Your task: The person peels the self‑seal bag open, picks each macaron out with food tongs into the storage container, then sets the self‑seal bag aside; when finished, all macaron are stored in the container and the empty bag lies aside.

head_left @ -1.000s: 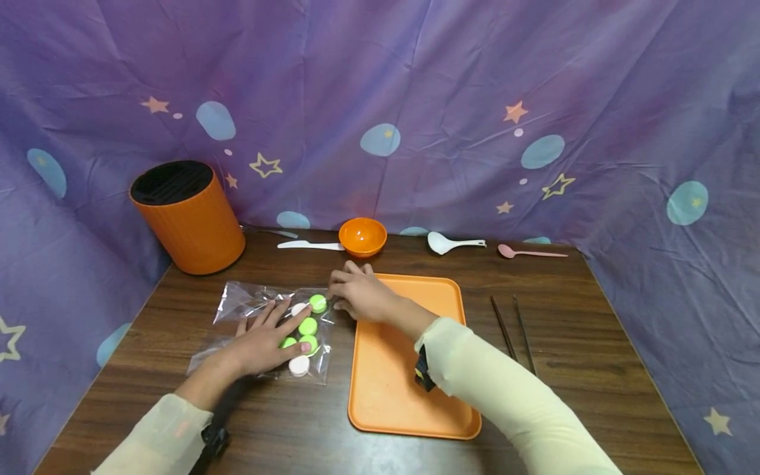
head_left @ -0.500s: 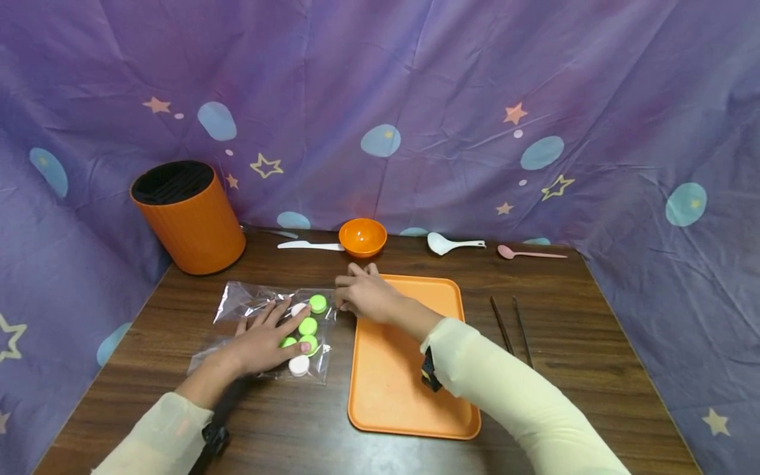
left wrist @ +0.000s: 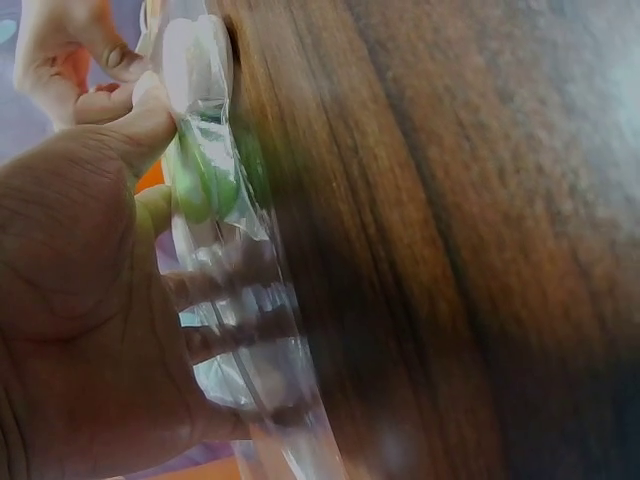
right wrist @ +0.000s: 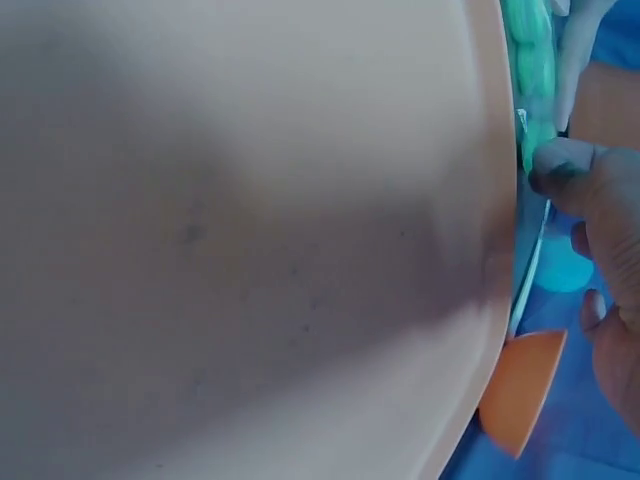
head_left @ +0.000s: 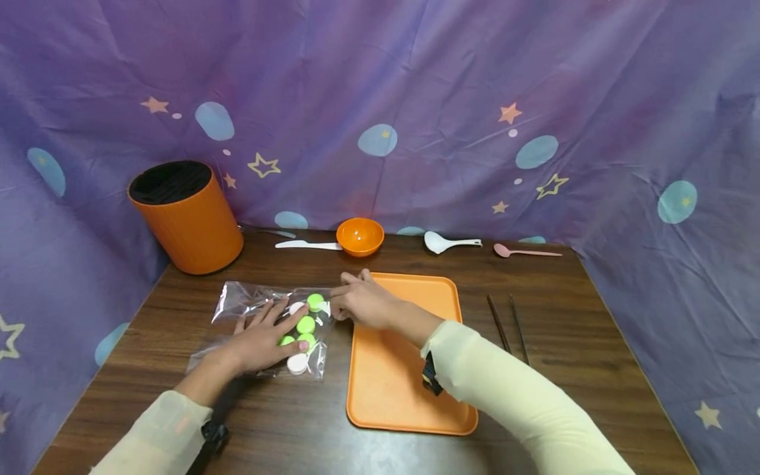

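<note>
The left hand (head_left: 255,346), fingers spread apart, lay on a clear plastic bag (head_left: 239,300) resting on the tabletop (head_left: 285,429). Green and white discs (head_left: 305,324) showed inside. The right hand (head_left: 359,302) pinched the bag's right edge, its wrist over an orange tray (head_left: 404,399). Two dark sticks (head_left: 498,322) lay beyond.

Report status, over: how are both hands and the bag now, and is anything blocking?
Left hand spread on bag, discs inside. Right hand seems to pinch bag's edge. Tray close beside, seemingly not blocking.

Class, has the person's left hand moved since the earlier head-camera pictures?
No; judged against the round orange bowl, the left hand shows no clear shift.
</note>
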The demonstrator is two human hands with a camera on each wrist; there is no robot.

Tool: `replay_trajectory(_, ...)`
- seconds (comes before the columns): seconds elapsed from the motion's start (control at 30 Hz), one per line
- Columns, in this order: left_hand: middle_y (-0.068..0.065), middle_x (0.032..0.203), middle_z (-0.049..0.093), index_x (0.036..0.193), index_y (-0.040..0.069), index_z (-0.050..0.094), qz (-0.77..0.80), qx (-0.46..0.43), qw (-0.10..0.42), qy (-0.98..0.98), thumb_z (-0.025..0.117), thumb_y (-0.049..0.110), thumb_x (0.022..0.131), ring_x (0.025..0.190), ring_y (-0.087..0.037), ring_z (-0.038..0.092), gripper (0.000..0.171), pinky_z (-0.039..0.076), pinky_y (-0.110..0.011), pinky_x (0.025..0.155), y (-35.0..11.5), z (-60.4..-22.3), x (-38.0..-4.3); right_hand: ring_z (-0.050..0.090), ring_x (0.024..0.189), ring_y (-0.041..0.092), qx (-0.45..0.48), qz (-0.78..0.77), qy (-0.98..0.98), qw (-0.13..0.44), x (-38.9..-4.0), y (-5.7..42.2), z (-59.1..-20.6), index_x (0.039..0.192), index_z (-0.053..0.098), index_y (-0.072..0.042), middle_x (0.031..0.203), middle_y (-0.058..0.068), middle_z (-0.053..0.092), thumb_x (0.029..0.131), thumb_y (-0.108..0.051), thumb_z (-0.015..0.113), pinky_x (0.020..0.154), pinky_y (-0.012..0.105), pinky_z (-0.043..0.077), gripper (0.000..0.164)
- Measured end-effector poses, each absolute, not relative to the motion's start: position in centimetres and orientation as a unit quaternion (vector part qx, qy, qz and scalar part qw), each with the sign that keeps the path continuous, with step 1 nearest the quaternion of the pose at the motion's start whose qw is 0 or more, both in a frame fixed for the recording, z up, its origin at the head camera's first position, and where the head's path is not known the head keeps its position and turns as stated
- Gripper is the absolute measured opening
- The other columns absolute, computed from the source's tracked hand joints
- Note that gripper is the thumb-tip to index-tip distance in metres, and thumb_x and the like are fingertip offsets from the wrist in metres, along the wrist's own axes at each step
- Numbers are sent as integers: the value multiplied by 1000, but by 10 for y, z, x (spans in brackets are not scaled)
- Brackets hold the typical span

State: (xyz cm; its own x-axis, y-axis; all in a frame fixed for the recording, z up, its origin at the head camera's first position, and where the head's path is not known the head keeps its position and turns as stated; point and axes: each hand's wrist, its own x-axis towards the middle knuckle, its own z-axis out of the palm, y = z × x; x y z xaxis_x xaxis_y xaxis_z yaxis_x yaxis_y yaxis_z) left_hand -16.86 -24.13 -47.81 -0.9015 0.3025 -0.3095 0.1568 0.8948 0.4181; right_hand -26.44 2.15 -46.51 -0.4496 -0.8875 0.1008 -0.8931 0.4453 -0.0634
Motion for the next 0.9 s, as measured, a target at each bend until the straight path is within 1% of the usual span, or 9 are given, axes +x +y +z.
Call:
replay_trajectory(0.1,-18,188,4,176,47,17,191,116,185,957,45,88,100,169,-58,7,91,7,-96,119,-245,-488,-172,51,104,16,540,46,-840,21,-258,20,-460,105,81,-27,112,-15,77,99,-18,82,84,34,32,10)
replay_trajectory(0.23,-17,188,2,176,47,16,191,115,189,956,44,90,99,170,-58,5,92,5,-96,119,-247,-495,-176,55,113,17,570,31,-821,10,-245,10,-458,116,82,-28,124,-13,78,100,-31,82,87,36,37,16)
replay_trajectory(0.37,-16,188,1,176,47,16,194,115,189,956,43,90,99,170,-57,4,93,4,-96,119,-248,-494,-176,55,112,14,577,13,-817,10,-237,5,-462,107,81,-30,116,-16,77,100,-25,81,88,34,36,9)
replay_trajectory(0.47,-16,188,1,176,47,15,192,116,190,956,44,89,99,170,-57,4,93,5,-96,119,-247,-490,-174,53,105,13,573,6,-819,13,-235,10,-466,95,75,-29,104,-16,72,98,-14,78,85,33,33,15)
replay_trajectory(0.53,-18,188,2,177,46,15,189,117,195,955,45,87,100,169,-59,5,92,6,-96,118,-246,-486,-172,51,102,13,570,8,-821,11,-234,15,-466,92,73,-28,101,-16,70,97,-11,77,83,32,31,18)
replay_trajectory(0.6,-19,188,3,177,44,16,190,113,200,955,47,86,101,170,-58,4,92,5,-95,120,-244,-481,-170,50,102,13,569,8,-822,9,-232,20,-466,93,74,-28,102,-16,70,98,-13,78,82,32,30,16)
replay_trajectory(0.7,-22,187,4,178,40,18,189,115,208,953,48,83,102,168,-61,4,92,4,-96,119,-242,-473,-168,51,106,13,577,12,-816,0,-228,21,-462,104,79,-30,114,-16,73,99,-26,81,83,31,31,7)
replay_trajectory(0.8,-20,187,3,178,41,18,190,112,207,953,48,84,102,169,-59,3,93,2,-95,120,-242,-474,-169,53,112,14,595,18,-803,-16,-220,16,-458,116,81,-30,127,-15,76,99,-36,83,84,31,34,18)
replay_trajectory(0.9,-16,188,1,177,44,17,194,112,198,954,45,88,100,171,-56,3,94,3,-94,121,-243,-481,-171,57,114,13,608,10,-794,-25,-212,11,-457,110,82,-31,121,-16,77,99,-32,83,84,30,36,11)
